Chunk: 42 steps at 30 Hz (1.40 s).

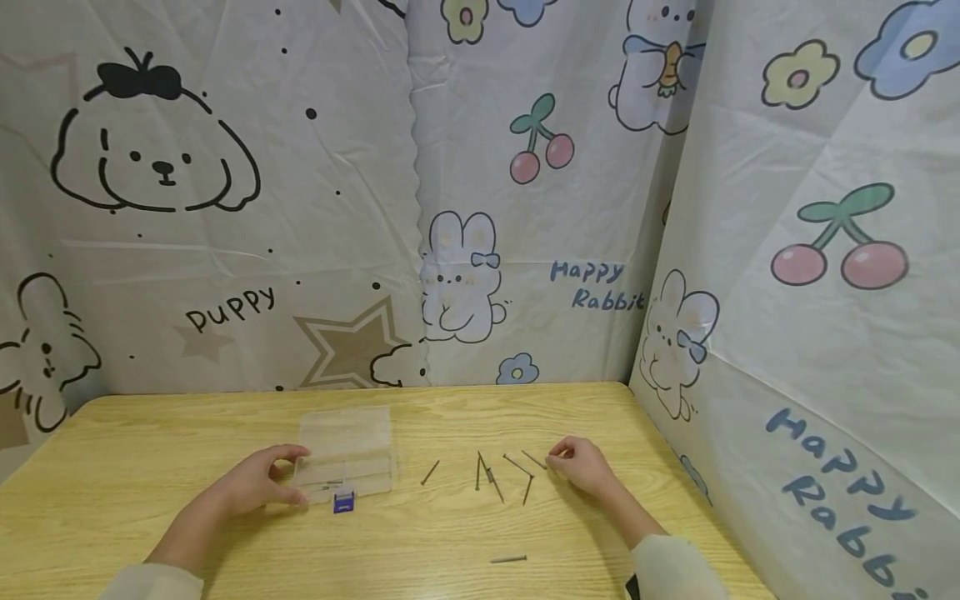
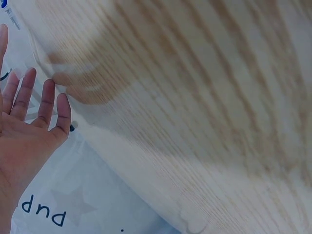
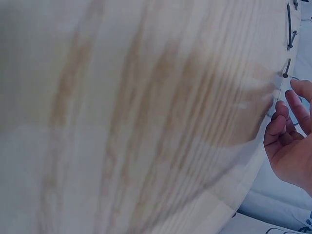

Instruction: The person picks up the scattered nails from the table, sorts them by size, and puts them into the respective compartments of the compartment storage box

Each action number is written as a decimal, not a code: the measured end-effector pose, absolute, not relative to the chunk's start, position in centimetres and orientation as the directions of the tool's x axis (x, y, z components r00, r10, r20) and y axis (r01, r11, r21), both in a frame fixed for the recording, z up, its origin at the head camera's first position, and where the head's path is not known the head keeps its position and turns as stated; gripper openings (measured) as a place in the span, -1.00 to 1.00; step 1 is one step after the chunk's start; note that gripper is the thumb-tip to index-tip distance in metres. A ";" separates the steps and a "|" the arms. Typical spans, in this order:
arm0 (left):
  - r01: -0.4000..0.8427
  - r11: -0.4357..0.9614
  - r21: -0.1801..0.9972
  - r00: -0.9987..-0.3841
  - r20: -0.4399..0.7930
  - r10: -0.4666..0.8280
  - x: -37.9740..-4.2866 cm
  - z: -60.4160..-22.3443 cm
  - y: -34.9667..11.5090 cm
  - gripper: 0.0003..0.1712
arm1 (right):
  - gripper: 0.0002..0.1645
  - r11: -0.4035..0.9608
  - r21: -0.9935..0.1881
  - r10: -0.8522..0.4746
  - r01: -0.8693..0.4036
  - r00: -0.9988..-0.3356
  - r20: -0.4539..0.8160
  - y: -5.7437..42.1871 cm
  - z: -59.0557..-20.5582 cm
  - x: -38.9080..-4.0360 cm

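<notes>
In the head view my left hand (image 1: pixel 258 482) is at the left side of a clear plastic box (image 1: pixel 347 429) with a blue latch (image 1: pixel 343 502). Thumb and index finger are spread, their tips right at the box's edge. The left wrist view shows that hand's (image 2: pixel 29 122) other fingers fairly straight. A few thin nails (image 1: pixel 332 485) lie in the box's front part. My right hand (image 1: pixel 581 465) is low over the table, fingers loosely bent, with fingertips right by the end of a nail (image 1: pixel 534 459). In the right wrist view this nail (image 3: pixel 286 68) lies just beyond the fingers.
Several more nails lie scattered between the box and my right hand, among them one slanted nail (image 1: pixel 431 472). A single nail (image 1: pixel 508 559) lies nearer the front. Printed cloth (image 1: pixel 360 208) hangs behind the wooden table (image 1: pixel 420 542) and along its right side.
</notes>
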<state>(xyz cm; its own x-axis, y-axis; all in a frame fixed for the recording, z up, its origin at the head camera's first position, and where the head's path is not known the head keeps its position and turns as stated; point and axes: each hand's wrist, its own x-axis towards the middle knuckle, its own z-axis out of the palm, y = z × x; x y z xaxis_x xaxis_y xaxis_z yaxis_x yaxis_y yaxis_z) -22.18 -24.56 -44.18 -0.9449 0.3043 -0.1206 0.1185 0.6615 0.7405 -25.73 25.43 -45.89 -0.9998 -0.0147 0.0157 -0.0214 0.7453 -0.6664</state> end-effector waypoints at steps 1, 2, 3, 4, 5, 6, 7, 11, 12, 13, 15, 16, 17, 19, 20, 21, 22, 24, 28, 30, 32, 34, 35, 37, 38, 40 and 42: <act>0.119 0.662 0.740 -0.945 -0.120 0.304 -22.2 -44.2 -24.5 -0.05 | -0.84 0.739 -0.673 -0.021 -0.024 -1.000 0.013 25.3 -45.9 -25.7; 0.120 0.664 0.738 -0.945 -0.119 0.303 -22.2 -44.1 -24.5 -0.05 | -0.84 0.735 -0.678 -0.022 -0.020 -1.000 0.006 25.2 -46.0 -25.6; 0.121 0.663 0.738 -0.946 -0.118 0.304 -22.2 -44.1 -24.5 -0.05 | -0.84 0.735 -0.677 -0.025 -0.023 -1.000 0.007 25.1 -46.1 -25.6; 0.123 0.663 0.738 -0.945 -0.117 0.305 -22.1 -44.1 -24.5 -0.05 | -0.85 0.735 -0.678 -0.029 -0.027 -1.000 0.008 25.1 -46.2 -25.6; 0.123 0.662 0.740 -0.945 -0.116 0.305 -22.1 -44.1 -24.4 -0.06 | -0.85 0.734 -0.679 -0.032 -0.029 -0.999 0.008 25.0 -46.3 -25.6; 0.124 0.660 0.741 -0.945 -0.114 0.306 -22.1 -44.0 -24.4 -0.06 | -0.85 0.731 -0.681 -0.033 -0.030 -0.999 0.009 25.0 -46.4 -25.6; 0.124 0.658 0.743 -0.945 -0.115 0.307 -22.1 -44.0 -24.4 -0.06 | -0.85 0.730 -0.682 -0.035 -0.032 -0.999 0.009 24.9 -46.5 -25.7; 0.127 0.652 0.747 -0.943 -0.113 0.312 -22.1 -44.1 -24.5 -0.06 | -0.87 0.731 -0.680 -0.045 -0.047 -0.999 0.021 24.8 -46.7 -25.9; 0.129 0.652 0.747 -0.943 -0.111 0.314 -22.1 -44.1 -24.5 -0.06 | -0.87 0.732 -0.680 -0.048 -0.051 -0.999 0.023 24.7 -46.7 -25.9; 0.130 0.652 0.747 -0.943 -0.110 0.314 -22.1 -44.1 -24.5 -0.06 | -0.87 0.733 -0.678 -0.050 -0.053 -0.998 0.024 24.7 -46.7 -25.9; 0.134 0.651 0.747 -0.943 -0.107 0.316 -22.1 -44.2 -24.6 -0.06 | -0.88 0.733 -0.677 -0.060 -0.063 -0.998 0.028 24.5 -46.7 -25.9; 0.135 0.651 0.747 -0.943 -0.105 0.317 -22.2 -44.2 -24.6 -0.06 | -0.89 0.732 -0.679 -0.061 -0.061 -0.998 0.024 24.4 -46.7 -25.9; 0.135 0.651 0.747 -0.943 -0.105 0.315 -22.2 -44.2 -24.6 -0.06 | -0.89 0.730 -0.680 -0.063 -0.062 -0.998 0.024 24.4 -46.7 -25.9; 0.134 0.649 0.749 -0.943 -0.106 0.316 -22.2 -44.3 -24.6 -0.06 | -0.90 0.733 -0.677 -0.069 -0.065 -0.997 0.021 24.2 -46.7 -25.9; 0.132 0.648 0.750 -0.943 -0.107 0.315 -22.2 -44.3 -24.6 -0.06 | -0.91 0.735 -0.675 -0.073 -0.069 -0.997 0.022 24.2 -46.7 -25.9; 0.129 0.647 0.751 -0.944 -0.108 0.313 -22.2 -44.2 -24.6 -0.06 | -0.91 0.739 -0.670 -0.075 -0.071 -0.997 0.023 24.1 -46.7 -25.9; 0.127 0.647 0.752 -0.944 -0.108 0.311 -22.2 -44.2 -24.6 -0.06 | -0.92 0.741 -0.668 -0.074 -0.072 -0.997 0.025 24.1 -46.7 -25.9; 0.131 0.648 0.750 -0.943 -0.106 0.314 -22.2 -44.2 -24.6 -0.07 | -0.93 0.745 -0.663 -0.076 -0.076 -0.997 0.029 23.9 -46.6 -25.9; 0.141 0.655 0.743 -0.942 -0.102 0.319 -22.2 -44.1 -24.6 -0.08 | -0.94 0.750 -0.657 -0.073 -0.073 -0.997 0.028 23.7 -46.4 -25.7; 0.136 0.654 0.744 -0.943 -0.106 0.316 -22.2 -44.2 -24.6 -0.08 | -0.94 0.755 -0.652 -0.070 -0.068 -0.997 0.024 23.7 -46.3 -25.6; 0.132 0.658 0.742 -0.944 -0.109 0.311 -22.2 -44.2 -24.6 -0.07 | -0.94 0.761 -0.646 -0.067 -0.064 -0.998 0.020 23.7 -46.3 -25.7; 0.135 0.664 0.736 -0.944 -0.107 0.311 -22.2 -44.2 -24.6 -0.07 | -0.94 0.763 -0.643 -0.065 -0.062 -0.998 0.019 23.7 -46.4 -25.7; 0.136 0.666 0.733 -0.944 -0.107 0.311 -22.2 -44.2 -24.6 -0.07 | -0.94 0.763 -0.644 -0.063 -0.060 -0.998 0.018 23.7 -46.4 -25.8; 0.137 0.671 0.728 -0.946 -0.106 0.308 -22.2 -44.3 -24.6 -0.07 | -0.94 0.762 -0.645 -0.063 -0.061 -0.998 0.019 23.8 -46.4 -25.9; 0.136 0.672 0.728 -0.946 -0.106 0.307 -22.2 -44.3 -24.6 -0.07 | -0.94 0.762 -0.645 -0.064 -0.062 -0.998 0.021 23.8 -46.4 -26.0; 0.134 0.669 0.731 -0.946 -0.107 0.307 -22.3 -44.3 -24.6 -0.07 | -0.94 0.759 -0.648 -0.066 -0.068 -0.997 0.028 23.8 -46.4 -26.1; 0.130 0.663 0.737 -0.944 -0.112 0.310 -22.3 -44.3 -24.6 -0.07 | -0.95 0.757 -0.648 -0.071 -0.081 -0.997 0.041 23.8 -46.4 -26.2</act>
